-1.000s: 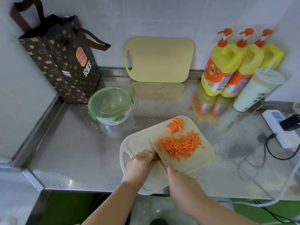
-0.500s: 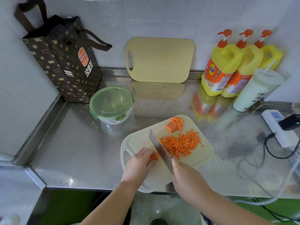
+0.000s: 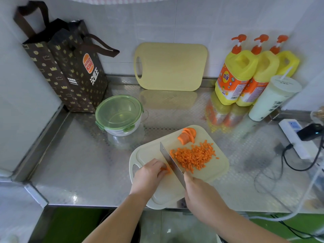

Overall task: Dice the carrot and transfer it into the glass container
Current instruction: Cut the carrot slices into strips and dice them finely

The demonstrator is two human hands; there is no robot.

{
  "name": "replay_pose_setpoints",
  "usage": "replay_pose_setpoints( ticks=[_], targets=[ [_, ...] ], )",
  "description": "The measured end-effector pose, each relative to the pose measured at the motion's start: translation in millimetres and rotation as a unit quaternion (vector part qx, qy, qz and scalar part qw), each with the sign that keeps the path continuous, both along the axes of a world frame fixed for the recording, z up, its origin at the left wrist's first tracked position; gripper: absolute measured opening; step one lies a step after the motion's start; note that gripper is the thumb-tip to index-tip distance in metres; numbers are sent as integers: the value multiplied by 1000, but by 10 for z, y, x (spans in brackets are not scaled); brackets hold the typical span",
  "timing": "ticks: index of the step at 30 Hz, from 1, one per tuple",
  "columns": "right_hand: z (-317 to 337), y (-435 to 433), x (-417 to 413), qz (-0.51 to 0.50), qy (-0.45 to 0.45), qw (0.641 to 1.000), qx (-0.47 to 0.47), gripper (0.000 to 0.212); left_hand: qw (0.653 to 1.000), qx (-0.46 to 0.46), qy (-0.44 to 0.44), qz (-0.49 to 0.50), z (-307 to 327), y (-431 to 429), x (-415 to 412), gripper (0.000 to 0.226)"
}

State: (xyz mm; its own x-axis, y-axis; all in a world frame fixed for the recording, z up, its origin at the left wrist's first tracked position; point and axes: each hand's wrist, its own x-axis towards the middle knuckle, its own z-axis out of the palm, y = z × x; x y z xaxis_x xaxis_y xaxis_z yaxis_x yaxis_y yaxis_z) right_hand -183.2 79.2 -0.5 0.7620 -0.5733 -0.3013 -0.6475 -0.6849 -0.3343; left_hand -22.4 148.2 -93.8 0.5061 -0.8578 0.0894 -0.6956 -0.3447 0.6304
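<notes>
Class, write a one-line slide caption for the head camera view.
A knife held in the right hand over the cutting board; left hand grips a carrot piece beside the diced carrot pile.

A shiny steel worktop (image 3: 78, 163) runs along a white tiled wall. A pale cutting board (image 3: 149, 151) lies at its front edge, a green-lidded glass container (image 3: 119, 114) behind it to the left, and a brown paper bag (image 3: 70, 72) in the back left corner. A yellow board (image 3: 171, 66) leans on the wall, three yellow pump bottles (image 3: 235, 78) and a white cup (image 3: 273, 99) stand back right, and a power strip (image 3: 294, 135) lies far right.
</notes>
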Motion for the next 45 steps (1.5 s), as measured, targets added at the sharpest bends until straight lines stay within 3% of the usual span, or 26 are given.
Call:
replay_pose_setpoints(
  ticks=[9, 26, 30, 35, 45],
  targets=[
    [-46, 52, 11, 23, 20, 999, -13, 46, 1000, 5, 19, 13, -40, 117, 28, 15],
    [-238, 75, 108, 45, 83, 995, -15, 44, 998, 36, -29, 44, -82, 45, -75, 14],
    [-243, -26, 129, 19, 68, 997, 11, 54, 998, 26, -30, 42, -90, 41, -49, 11],
    [-192, -125, 70, -7, 8, 1000, 27, 33, 999, 11, -6, 46, -71, 65, -60, 11],
    [-25, 80, 56, 29, 28, 999, 3, 42, 999, -2, -2, 47, -25, 156, -30, 10]
  ],
)
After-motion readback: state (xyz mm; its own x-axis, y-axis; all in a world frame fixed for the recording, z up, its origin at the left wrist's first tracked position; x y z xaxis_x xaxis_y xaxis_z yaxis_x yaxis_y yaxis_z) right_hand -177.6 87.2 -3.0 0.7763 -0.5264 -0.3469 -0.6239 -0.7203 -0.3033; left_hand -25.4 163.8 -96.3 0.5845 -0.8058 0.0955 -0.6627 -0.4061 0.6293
